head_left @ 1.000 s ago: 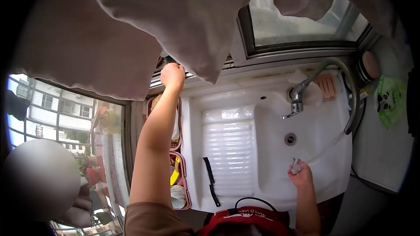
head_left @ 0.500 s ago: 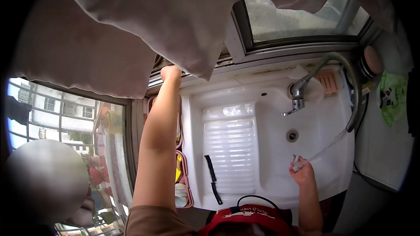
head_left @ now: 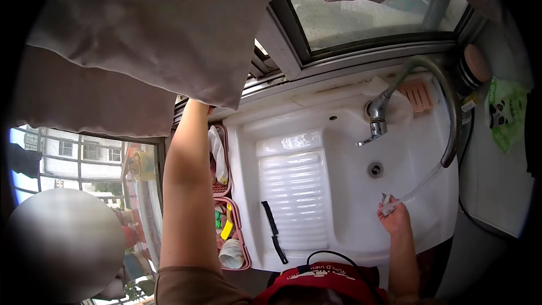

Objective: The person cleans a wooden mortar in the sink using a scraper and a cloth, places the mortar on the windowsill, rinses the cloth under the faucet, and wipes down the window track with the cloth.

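My left hand [head_left: 198, 105] is mostly hidden behind the hanging grey cloth at the window track; its fingers do not show. Over the right part of the white sink [head_left: 350, 214], my right hand [head_left: 393, 217] is closed around a small pale object [head_left: 388, 205] too unclear to name. A thin stream of water runs onto it from the end of the curved spout [head_left: 449, 155]. The metal tap body [head_left: 377, 117] stands behind the drain [head_left: 375, 169]. A long black item [head_left: 270, 218] lies along the left edge of the ribbed washboard [head_left: 293, 192].
Two pink baskets [head_left: 244, 245] with various things stand left of the sink. A pink soap dish [head_left: 415, 97] is at the back right, near a striped jar [head_left: 473, 68] and a green bag [head_left: 505, 114]. Grey cloth [head_left: 141, 28] hangs above; a window [head_left: 372, 22] is behind.
My left hand has shifted left and gone behind the cloth. The view has turned slightly, and the cloth hangs further left. My right hand stays under the water with the pale object.
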The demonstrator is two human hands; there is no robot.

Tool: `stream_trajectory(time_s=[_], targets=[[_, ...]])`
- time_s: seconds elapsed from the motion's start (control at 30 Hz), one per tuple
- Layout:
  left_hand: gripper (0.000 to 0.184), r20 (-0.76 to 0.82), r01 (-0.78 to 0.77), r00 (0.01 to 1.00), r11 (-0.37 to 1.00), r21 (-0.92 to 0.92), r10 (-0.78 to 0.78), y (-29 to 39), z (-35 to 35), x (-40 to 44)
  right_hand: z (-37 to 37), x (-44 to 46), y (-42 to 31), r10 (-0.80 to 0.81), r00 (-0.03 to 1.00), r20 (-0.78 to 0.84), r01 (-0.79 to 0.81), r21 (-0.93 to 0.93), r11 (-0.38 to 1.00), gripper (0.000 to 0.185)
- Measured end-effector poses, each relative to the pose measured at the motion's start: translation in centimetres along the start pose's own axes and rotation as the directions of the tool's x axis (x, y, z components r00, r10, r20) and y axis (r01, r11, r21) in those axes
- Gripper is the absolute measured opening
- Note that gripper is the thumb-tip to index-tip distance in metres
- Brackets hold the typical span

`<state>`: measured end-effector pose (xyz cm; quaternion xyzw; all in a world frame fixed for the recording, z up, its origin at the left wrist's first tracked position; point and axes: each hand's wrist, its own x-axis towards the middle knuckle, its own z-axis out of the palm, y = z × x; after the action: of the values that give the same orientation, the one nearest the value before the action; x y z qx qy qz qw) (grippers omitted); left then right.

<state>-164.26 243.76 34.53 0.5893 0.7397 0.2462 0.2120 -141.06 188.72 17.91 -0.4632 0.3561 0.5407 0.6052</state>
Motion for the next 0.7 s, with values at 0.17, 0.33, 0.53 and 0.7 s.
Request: stream_trajectory(time_s=[0.17,0.33,0.53,0.7], targets=[[0.031,-0.041,-0.03,0.999,0.999,0.037,0.032,0.0,0.1,-0.5,-1.0,1.0,0.5,0.001,1.0,0.023,0.0,-0.018,1.0,0.028],[0.029,-0.113,-0.113,0.986,0.99,0.079,0.121,0.1,0.0,-1.3,0.0,0.4,0.4,0.002,1.0,-0.025,-0.003,-0.039,0.999,0.024],[0.02,0.028,-0.392,0.915,0.905,-0.165,0.402,0.6,0.0,-10.9,2.7,-1.0,0.6,0.027,0.975,0.221,-0.012,-0.069,0.998,0.02],[0.016,0.688,-0.363,0.577,0.893,-0.266,0.44,-3.3,5.3,-34.1,3.5,-3.6,0.6,0.084,0.968,0.235,-0.087,0.002,0.996,0.023]])
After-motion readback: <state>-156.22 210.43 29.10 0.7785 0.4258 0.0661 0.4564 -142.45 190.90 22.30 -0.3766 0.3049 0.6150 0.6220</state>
